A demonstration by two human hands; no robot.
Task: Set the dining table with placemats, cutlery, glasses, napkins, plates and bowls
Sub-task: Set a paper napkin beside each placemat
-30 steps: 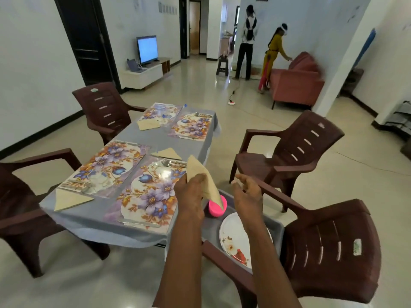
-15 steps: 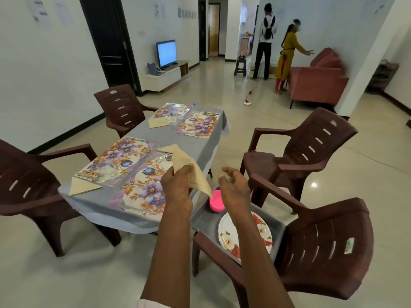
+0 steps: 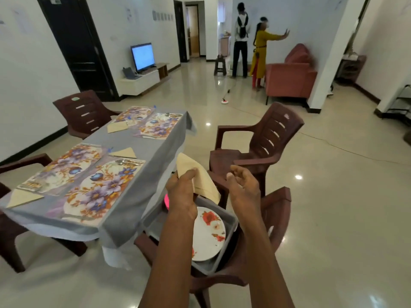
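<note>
A: Surface [image 3: 160, 147] has its floral placemats [image 3: 104, 187] down. The floral plate [image 3: 210, 234] sits in the grey tub [image 3: 232, 223]. Looks breakable, so I'd lift it by the rim.

B: Yep. Left hand [image 3: 181, 194] pinches the folded cream napkin [image 3: 203, 181] above the tub. It's limp and light, so an edge grip's fine. Right hand [image 3: 243, 188] is loose, empty.

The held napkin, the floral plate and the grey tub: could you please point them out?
held napkin [image 3: 205, 184], head view, middle of its folded face
floral plate [image 3: 210, 232], head view, its white centre
grey tub [image 3: 224, 211], head view, its far rim
</note>
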